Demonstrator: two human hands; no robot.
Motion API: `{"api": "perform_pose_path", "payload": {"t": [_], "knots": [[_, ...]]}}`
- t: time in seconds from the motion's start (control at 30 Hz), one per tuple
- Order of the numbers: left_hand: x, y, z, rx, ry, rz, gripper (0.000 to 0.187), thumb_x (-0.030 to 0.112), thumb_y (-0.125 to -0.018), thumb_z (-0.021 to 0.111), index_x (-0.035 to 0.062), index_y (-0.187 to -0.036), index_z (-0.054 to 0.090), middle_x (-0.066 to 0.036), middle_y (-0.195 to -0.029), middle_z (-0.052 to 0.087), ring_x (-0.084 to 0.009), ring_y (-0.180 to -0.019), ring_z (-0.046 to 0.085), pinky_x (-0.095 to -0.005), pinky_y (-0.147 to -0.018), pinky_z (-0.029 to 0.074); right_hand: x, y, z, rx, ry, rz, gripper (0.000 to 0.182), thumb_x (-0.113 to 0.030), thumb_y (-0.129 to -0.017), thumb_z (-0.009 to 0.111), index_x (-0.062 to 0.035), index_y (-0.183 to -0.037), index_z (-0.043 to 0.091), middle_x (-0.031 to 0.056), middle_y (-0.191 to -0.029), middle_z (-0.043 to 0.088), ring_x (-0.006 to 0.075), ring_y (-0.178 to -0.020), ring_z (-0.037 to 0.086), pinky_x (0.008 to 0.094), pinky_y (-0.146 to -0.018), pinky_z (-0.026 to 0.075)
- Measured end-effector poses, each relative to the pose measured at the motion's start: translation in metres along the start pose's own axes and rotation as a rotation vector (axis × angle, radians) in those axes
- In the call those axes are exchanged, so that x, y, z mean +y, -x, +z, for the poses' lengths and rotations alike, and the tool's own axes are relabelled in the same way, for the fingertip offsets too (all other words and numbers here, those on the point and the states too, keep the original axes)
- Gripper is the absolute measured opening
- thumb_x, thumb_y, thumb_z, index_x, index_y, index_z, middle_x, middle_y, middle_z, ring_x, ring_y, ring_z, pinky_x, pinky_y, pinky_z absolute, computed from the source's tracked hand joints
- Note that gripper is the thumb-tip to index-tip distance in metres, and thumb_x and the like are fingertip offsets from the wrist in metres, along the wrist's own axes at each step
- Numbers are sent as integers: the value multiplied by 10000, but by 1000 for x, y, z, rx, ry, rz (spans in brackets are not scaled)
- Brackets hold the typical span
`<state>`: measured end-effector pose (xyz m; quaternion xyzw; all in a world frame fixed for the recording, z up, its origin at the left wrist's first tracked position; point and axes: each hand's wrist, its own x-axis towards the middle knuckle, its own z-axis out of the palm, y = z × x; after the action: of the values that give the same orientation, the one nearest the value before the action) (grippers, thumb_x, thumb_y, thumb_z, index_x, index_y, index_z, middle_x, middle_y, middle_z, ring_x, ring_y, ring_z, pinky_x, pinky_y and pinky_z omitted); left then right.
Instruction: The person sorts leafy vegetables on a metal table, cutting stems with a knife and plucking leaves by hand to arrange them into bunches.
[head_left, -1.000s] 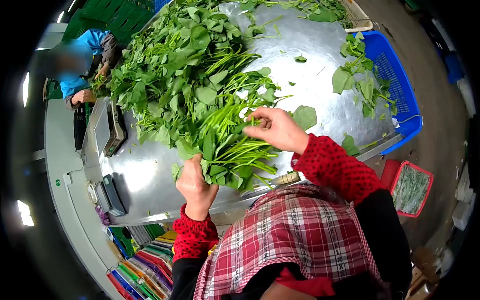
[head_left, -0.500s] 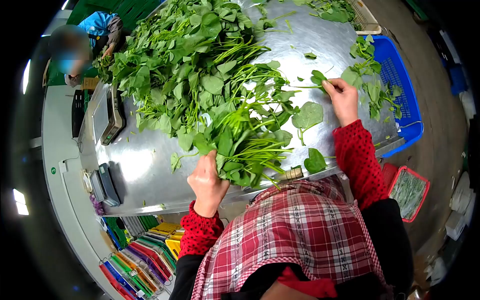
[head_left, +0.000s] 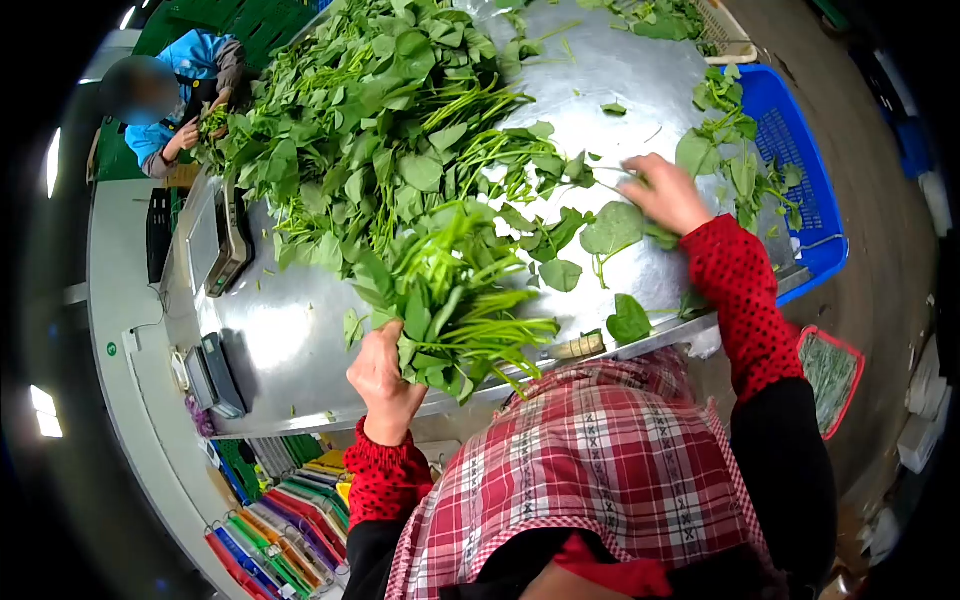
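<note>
A bunch of green leafy stems (head_left: 455,310) is being gripped by the left hand (head_left: 383,380), stems pointing toward three o'clock. Loose broad green leaves (head_left: 612,228) are being touched at nine o'clock of the blurred right hand (head_left: 665,192), fingers seemingly spread.

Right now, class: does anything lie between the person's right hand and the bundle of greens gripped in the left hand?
Yes. Between the right hand and the bundle of greens held by the left hand, loose leaves and stems lie scattered on the steel table. Nothing solid blocks the way.
</note>
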<state>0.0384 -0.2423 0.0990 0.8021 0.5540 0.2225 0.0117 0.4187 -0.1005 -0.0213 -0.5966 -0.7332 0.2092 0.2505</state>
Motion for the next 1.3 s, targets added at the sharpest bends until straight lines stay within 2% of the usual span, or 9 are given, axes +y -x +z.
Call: {"api": "perform_pose_path", "payload": {"t": [0.07, 0.17, 0.27, 0.53, 0.77, 0.83, 0.9, 1.07, 1.3], "knots": [[11, -14, 3, 15, 2, 82, 491, 74, -559, 760, -19, -1015, 601, -163, -888, 653, -300, -704, 624, -350, -606, 511, -33, -2, 16, 120, -393, -216, 361, -294, -855, 666, -11, -1079, 661, 87, -914, 633, 185, -911, 650, 309, -829, 499], [17, -24, 5, 23, -33, 222, 432, 60, -593, 717, -21, -1003, 604, -173, -918, 662, -280, -690, 620, -339, -596, 501, -93, 6, 0, -656, -1019, -58, 355, -291, -830, 698, -11, -1047, 668, 43, -792, 626, 165, -806, 618, 296, -779, 483], [15, -24, -10, 26, -111, 282, 322, 15, -645, 652, -21, -963, 618, -174, -939, 669, -248, -656, 611, -316, -573, 484, -74, 9, 14, -580, -873, -68, 258, -247, -845, 669, 10, -837, 652, 37, -614, 559, 138, -548, 478, 305, -566, 443], [23, -44, -6, -36, -230, 520, 221, 23, -734, 669, 12, -953, 640, -149, -1000, 671, -159, -588, 553, -269, -509, 404, -145, -33, -14, -668, -596, -462, 451, -262, -834, 683, 42, -1151, 581, 129, -910, 677, 256, -857, 639, 347, -818, 495], [12, -32, -10, 28, -177, 397, 312, 13, -665, 652, -20, -975, 647, -178, -954, 674, -221, -628, 610, -296, -562, 492, -88, -10, 9, -578, -2195, 323, 183, -276, -961, 503, -122, -867, 538, -55, -621, 436, 82, -523, 427, 264, -480, 361], [2, -26, -16, 30, -184, 349, 333, 64, -681, 678, -35, -995, 629, -190, -951, 672, -251, -660, 625, -315, -585, 504, -42, 5, 11, -395, -2198, 101, 194, -300, -960, 481, -131, -880, 532, -66, -622, 404, 75, -511, 366, 249, -464, 294], [-10, -21, -19, 60, -207, 310, 414, 155, -680, 737, -51, -1017, 609, -202, -939, 673, -284, -690, 641, -339, -602, 514, -12, 13, -10, -19, -1942, 663, 178, -263, -921, 521, -117, -951, 620, -43, -644, 482, 101, -525, 425, 276, -500, 359], [-2, -32, -19, 66, -152, 334, 411, 84, -639, 697, -53, -1017, 609, -204, -961, 664, -285, -687, 630, -341, -592, 502, 3, 10, -30, 59, 235, 207, 360, -187, -809, 644, 20, -1100, 601, 197, -923, 636, 384, -797, 610, 433, -716, 488], [10, -44, -13, -48, -118, 450, 348, 56, -628, 637, -26, -966, 635, -176, -970, 658, -258, -666, 606, -327, -581, 483, 4, 3, -52, 385, -450, 254, 236, -203, -856, 647, -6, -983, 671, 134, -765, 687, 254, -681, 666, 348, -635, 511]]}}
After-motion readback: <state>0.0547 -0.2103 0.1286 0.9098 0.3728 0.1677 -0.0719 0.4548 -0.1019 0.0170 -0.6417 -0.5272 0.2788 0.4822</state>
